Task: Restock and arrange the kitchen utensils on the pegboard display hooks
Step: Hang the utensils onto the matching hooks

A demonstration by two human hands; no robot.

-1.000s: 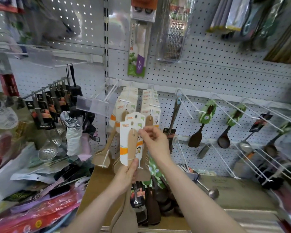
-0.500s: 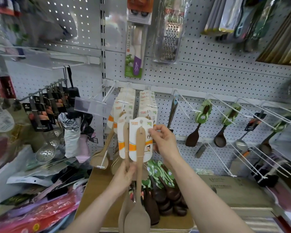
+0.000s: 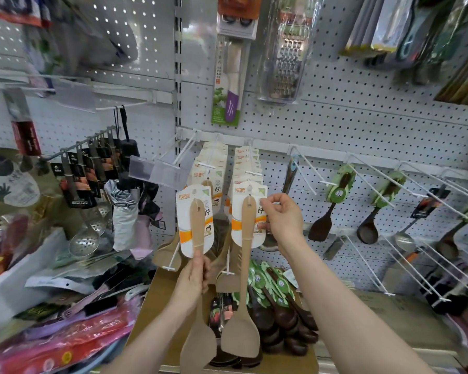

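Two wooden spatulas on white and orange cards hang in front of me. My left hand (image 3: 193, 279) grips the handle of the left spatula (image 3: 197, 279), holding it upright below the left hook's stack of carded spatulas (image 3: 212, 160). My right hand (image 3: 281, 220) pinches the card edge of the right spatula (image 3: 245, 265), whose card hole sits at the tip of the right hook (image 3: 250, 188), in front of another stack of the same spatulas (image 3: 245, 163).
A cardboard box (image 3: 162, 292) below holds dark wooden spoons with green cards (image 3: 276, 298). Long white hooks (image 3: 362, 171) with dark spoons and spatulas stick out at the right. Slotted ladles (image 3: 85, 238) and umbrellas hang at the left, above bagged goods.
The two spatulas, held together before, are now apart: my right hand carried one to the right hook's tip, my left hand keeps the other to the left.
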